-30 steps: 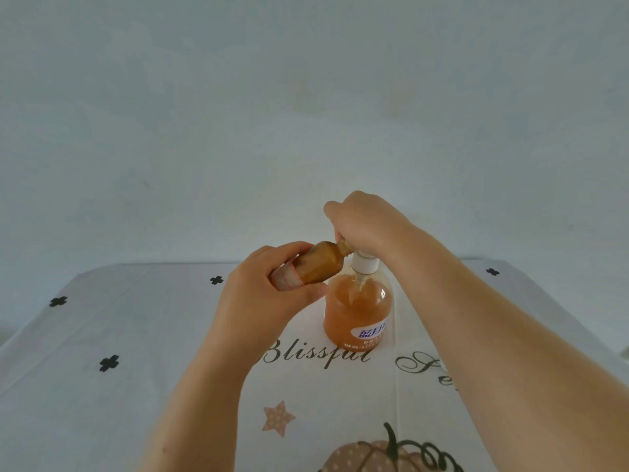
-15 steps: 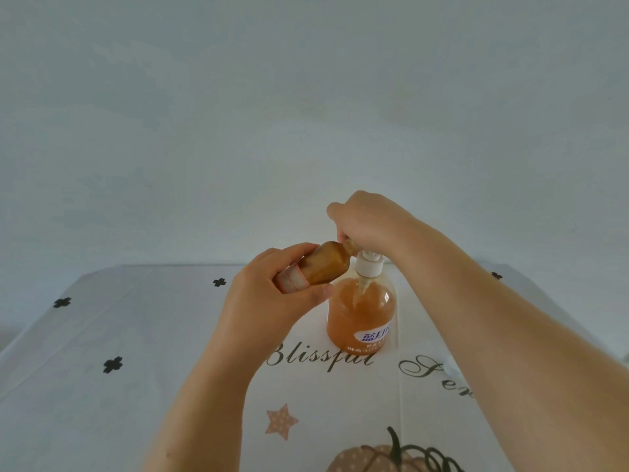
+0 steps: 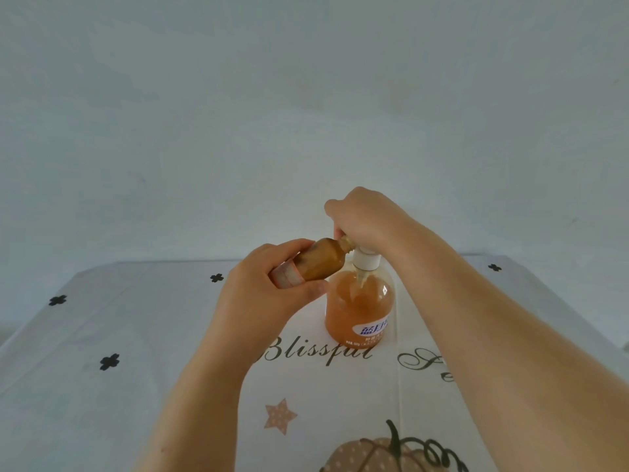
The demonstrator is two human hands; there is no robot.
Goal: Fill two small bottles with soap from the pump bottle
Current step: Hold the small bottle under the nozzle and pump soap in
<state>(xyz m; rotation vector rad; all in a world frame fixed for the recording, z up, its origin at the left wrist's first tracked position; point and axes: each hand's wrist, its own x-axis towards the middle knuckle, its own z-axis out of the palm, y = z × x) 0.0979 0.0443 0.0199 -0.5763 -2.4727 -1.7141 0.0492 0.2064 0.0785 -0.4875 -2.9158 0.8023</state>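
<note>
The left hand [image 3: 269,294] grips a small amber bottle [image 3: 320,262], thumb under it and fingers curled over its pale-labelled base. The bottle is tilted almost flat, and its neck meets the top of the pump bottle [image 3: 360,308]. The right hand [image 3: 367,219] sits on that top with its fingers curled down around the hidden pump head. The pump bottle, holding orange soap, stands upright on a white tablecloth [image 3: 136,335] printed with "Blissful", a star and a pumpkin.
</note>
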